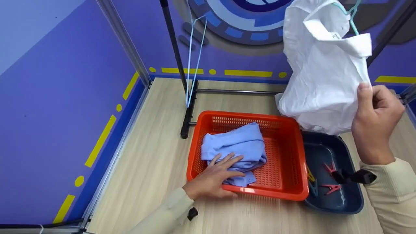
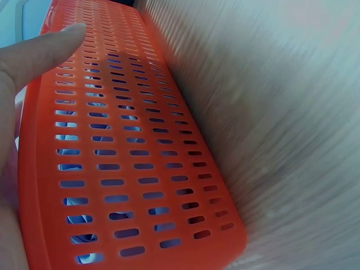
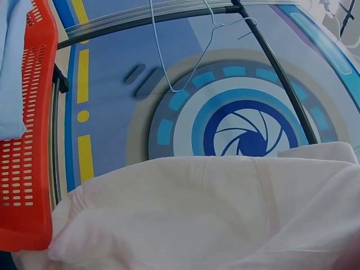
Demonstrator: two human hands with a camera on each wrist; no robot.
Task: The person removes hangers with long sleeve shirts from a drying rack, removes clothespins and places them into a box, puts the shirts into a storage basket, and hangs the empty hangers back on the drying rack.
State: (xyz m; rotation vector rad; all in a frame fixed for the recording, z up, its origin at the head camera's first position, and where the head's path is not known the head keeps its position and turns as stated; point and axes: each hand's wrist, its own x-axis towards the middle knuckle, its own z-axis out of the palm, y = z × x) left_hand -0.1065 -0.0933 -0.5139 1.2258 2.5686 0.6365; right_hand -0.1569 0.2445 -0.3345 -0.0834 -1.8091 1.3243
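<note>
In the head view my right hand (image 1: pixel 377 123) pinches the edge of a white shirt (image 1: pixel 328 74) between thumb and curled fingers. The shirt hangs on a mint-green hanger (image 1: pixel 352 13), its collar at the upper right, and fills the lower part of the right wrist view. My left hand (image 1: pixel 216 178) reaches over the near rim of a red plastic basket (image 1: pixel 300 156), fingers spread on folded light-blue clothing (image 1: pixel 240 139) inside. Seen from the left wrist, the left thumb (image 2: pixel 48 53) lies outside the basket's slotted wall (image 2: pixel 129 152).
A dark blue basin (image 1: pixel 351 198) with several clothespins (image 1: pixel 331 188) stands right of the basket. Behind the basket, a black rack (image 1: pixel 174 42) carries an empty light-blue hanger (image 1: pixel 191 65). Printed panels (image 1: pixel 74 97) border the wooden-looking tabletop (image 1: pixel 152 146).
</note>
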